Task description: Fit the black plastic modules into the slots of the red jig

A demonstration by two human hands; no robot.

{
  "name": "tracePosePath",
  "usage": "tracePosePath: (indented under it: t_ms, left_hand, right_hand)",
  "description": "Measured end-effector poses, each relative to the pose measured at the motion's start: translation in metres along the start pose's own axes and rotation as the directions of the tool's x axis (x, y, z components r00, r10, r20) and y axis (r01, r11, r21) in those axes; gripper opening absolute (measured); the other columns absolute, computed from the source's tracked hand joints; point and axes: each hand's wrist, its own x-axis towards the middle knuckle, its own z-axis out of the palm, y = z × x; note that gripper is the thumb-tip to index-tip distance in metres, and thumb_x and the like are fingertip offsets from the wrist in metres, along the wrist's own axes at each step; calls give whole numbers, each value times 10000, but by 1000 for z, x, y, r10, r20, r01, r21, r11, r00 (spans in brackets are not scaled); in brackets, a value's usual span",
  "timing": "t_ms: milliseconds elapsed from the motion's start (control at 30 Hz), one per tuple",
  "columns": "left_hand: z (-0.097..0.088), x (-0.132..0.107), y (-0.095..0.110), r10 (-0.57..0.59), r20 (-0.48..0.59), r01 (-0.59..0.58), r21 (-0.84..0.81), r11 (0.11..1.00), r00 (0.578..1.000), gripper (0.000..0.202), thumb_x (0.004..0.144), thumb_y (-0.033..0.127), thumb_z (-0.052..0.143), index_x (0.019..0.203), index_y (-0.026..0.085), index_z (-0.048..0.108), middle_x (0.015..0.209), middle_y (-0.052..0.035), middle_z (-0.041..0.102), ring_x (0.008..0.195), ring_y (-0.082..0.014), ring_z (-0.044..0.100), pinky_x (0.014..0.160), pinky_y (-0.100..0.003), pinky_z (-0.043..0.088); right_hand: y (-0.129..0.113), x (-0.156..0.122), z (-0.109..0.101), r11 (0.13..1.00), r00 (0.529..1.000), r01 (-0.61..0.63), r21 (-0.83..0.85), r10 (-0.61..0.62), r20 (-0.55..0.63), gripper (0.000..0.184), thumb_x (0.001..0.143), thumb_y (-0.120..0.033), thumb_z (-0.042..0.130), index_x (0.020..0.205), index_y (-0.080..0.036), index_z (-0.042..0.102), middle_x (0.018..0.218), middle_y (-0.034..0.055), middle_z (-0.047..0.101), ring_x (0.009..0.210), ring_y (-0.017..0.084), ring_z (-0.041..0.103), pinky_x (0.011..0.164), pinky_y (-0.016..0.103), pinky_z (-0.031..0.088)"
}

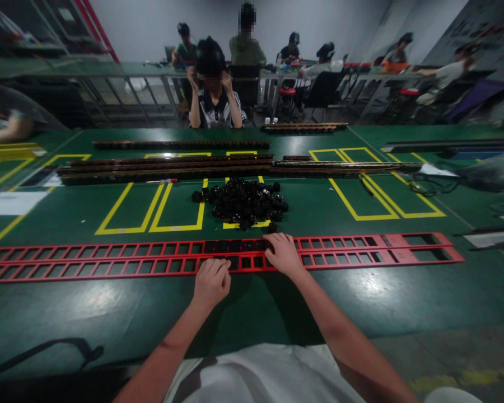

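Note:
A long red slotted frame (151,258) lies across the table in front of me, with two rows of rectangular openings. Several small black blocks (236,245) fill middle openings of its far row. My left hand (212,281) is at the near row, its fingers curled together beside a black block (234,262) seated there; whatever they pinch is hidden. Over the far row, my right hand (284,254) has bent fingers closed at the right end of the filled openings, touching a small black block (261,244). Beyond the frame is a heap of black blocks (247,202).
Long dark strips (168,168) lie in bundles behind the heap. Yellow tape outlines (176,228) mark the green table (109,313). Across it sits a person (216,106) with both hands raised to the head. Cables (432,184) and a plastic bag (493,170) are at the right.

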Motion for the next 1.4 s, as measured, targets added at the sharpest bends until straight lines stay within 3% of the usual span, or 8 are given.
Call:
tracePosePath:
  t_ms: [267, 467, 633, 867, 1400]
  left_hand:
    - [5, 6, 7, -35, -33, 35, 5, 999, 999, 204, 872, 93, 521, 948, 166, 696, 842, -91, 679, 846, -237, 598, 764, -381, 507]
    - [1, 11, 14, -25, 22, 24, 30, 999, 999, 227, 911, 186, 552, 1090, 158, 689, 1054, -117, 709, 992, -263, 617, 910, -437, 501]
    - [7, 10, 14, 2, 32, -3, 40, 999, 999, 248, 929, 149, 531, 1127, 164, 680, 1057, -103, 715, 974, -235, 628, 934, -415, 507]
    - [17, 8, 9, -16, 32, 13, 83, 996, 999, 256, 945, 342, 589, 1119, 184, 691, 1086, -130, 701, 985, -266, 635, 891, -435, 525]
    - [14, 7, 17, 33, 113, -65, 292, 954, 993, 336, 969, 216, 531, 1285, 214, 645, 1147, -111, 671, 1030, -262, 621, 888, -427, 537]
  right_hand:
    - [1, -2, 0, 1000, 1000, 8, 2, -8, -3, 424, 855, -182, 495, 1251, -169, 645, 1233, 84, 699, 1165, 250, 559, 1047, 410, 328]
    - [-1, -1, -5, 1000, 1000, -9, -2, 9, 25, 424, 844, -169, 505, 1247, -178, 638, 1244, 92, 684, 1178, 255, 546, 1057, 412, 332]
    - [0, -2, -5, 1000, 1000, 0, 16, 0, 25, 430, 844, -165, 502, 1255, -184, 628, 1256, 85, 676, 1180, 257, 540, 1070, 419, 328]
    - [1, -3, 1, 1000, 1000, 12, -12, -13, -18, 426, 835, -159, 512, 1239, -193, 641, 1247, 93, 684, 1182, 258, 548, 1058, 412, 333]
    - [-1, -7, 0, 999, 1000, 0, -49, -1, -21, 393, 864, -193, 521, 1233, -186, 656, 1199, 83, 701, 1150, 235, 557, 1035, 382, 327]
